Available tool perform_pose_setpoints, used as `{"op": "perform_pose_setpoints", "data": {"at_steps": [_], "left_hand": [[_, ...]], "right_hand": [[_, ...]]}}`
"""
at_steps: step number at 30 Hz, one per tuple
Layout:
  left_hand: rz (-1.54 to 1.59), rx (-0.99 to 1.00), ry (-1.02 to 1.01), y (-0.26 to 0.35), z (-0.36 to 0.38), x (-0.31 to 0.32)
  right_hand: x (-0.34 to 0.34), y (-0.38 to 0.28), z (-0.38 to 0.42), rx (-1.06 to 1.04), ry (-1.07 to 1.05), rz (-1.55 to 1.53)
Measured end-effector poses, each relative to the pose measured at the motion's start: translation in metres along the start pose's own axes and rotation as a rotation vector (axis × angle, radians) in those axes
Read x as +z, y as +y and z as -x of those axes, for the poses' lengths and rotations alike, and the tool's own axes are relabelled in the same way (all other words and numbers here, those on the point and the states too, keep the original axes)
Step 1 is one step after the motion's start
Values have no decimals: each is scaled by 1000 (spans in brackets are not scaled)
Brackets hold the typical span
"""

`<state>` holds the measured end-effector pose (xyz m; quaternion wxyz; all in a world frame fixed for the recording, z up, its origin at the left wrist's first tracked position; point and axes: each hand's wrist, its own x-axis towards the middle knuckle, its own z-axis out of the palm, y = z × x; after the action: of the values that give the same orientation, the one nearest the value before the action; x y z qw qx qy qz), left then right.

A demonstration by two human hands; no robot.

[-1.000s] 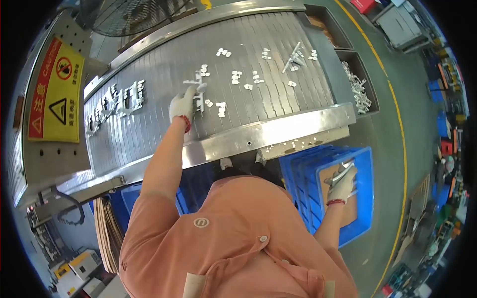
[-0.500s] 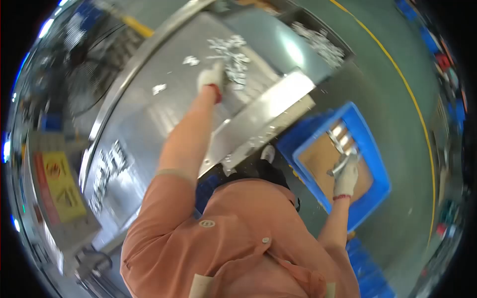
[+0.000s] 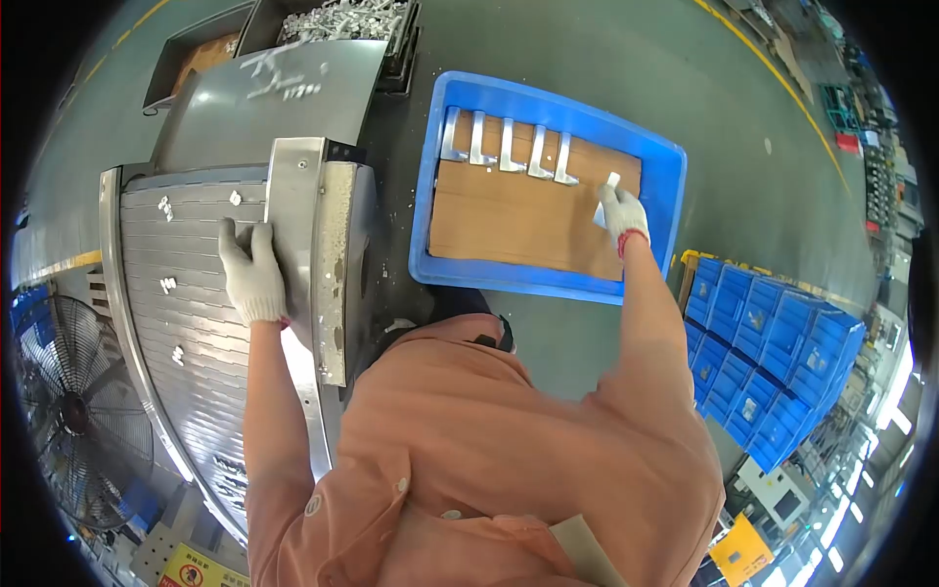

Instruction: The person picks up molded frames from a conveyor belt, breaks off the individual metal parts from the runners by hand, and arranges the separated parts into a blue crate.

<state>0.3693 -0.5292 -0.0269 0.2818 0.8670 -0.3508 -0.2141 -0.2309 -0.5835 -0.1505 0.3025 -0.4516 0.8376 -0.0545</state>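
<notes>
The right hand (image 3: pixel 622 211) pinches a metal piece (image 3: pixel 601 214) over the cardboard (image 3: pixel 528 220) inside the blue bin (image 3: pixel 518 283), where five metal brackets (image 3: pixel 509 147) stand in a row. The left hand (image 3: pixel 254 276), fingers spread, is at the conveyor (image 3: pixel 201 323), near small white bits (image 3: pixel 236 198).

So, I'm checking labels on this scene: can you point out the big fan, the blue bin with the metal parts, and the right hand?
Fan (image 3: pixel 73 413), head view: its dark central hub.
Blue bin (image 3: pixel 433 147), head view: its left side wall.
Right hand (image 3: pixel 625 213), head view: the back of its glove.
</notes>
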Motion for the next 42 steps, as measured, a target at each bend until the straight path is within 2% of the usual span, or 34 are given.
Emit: {"op": "perform_pose_setpoints", "data": {"at_steps": [2, 5, 8, 9, 13, 16, 25, 28, 29, 30, 31, 32, 35, 36, 37, 38, 39, 41, 42], "left_hand": [[-26, -18, 27, 3, 9, 3], [-33, 62, 46, -12, 4, 13], [-57, 104, 57, -14, 2, 14], [-85, 107, 60, -9, 4, 13], [-64, 102, 63, -14, 2, 14], [-89, 119, 53, -14, -1, 13], [-78, 149, 44, -26, -5, 16], [-43, 158, 21, -23, -5, 18], [-49, 157, 2, -15, -3, 19], [-69, 143, 6, -11, -2, 13], [-121, 201, -20, -27, -11, 11], [-139, 183, -1, -4, -3, 0], [-92, 102, 4, 8, 7, -28], [-39, 87, 88, -2, 11, -31], [41, 26, 103, -7, 15, -45], [136, -22, 103, -18, 20, -61], [130, -87, 217, -34, 31, -80], [146, -202, 403, -83, 56, -111], [170, -238, 530, -130, 61, -127]], "right_hand": [[4, -13, -22, -15, -37, 67], [10, -34, -46, -36, -50, 91], [27, -42, -68, 88, -7, 248], [31, -43, -65, -26, 73, 226], [32, -62, -50, 43, 70, 450], [27, -78, -40, 67, 53, 450], [41, -72, -64, 118, 81, 413], [47, -60, -79, 51, 71, 450], [60, -37, -102, 27, 90, 513], [48, -56, -82, -122, 214, 563], [98, 39, -152, -171, 439, 491], [75, 11, -126, -174, 316, 383], [55, -66, -66, -11, 161, -76], [45, -106, -35, -81, 235, 75], [49, -120, -31, -133, 298, 102], [53, -134, -16, -213, 311, 30], [42, -179, 32, -190, 268, 58], [57, -197, 49, -314, 231, 1], [61, -206, 59, -372, 221, -29]]}}
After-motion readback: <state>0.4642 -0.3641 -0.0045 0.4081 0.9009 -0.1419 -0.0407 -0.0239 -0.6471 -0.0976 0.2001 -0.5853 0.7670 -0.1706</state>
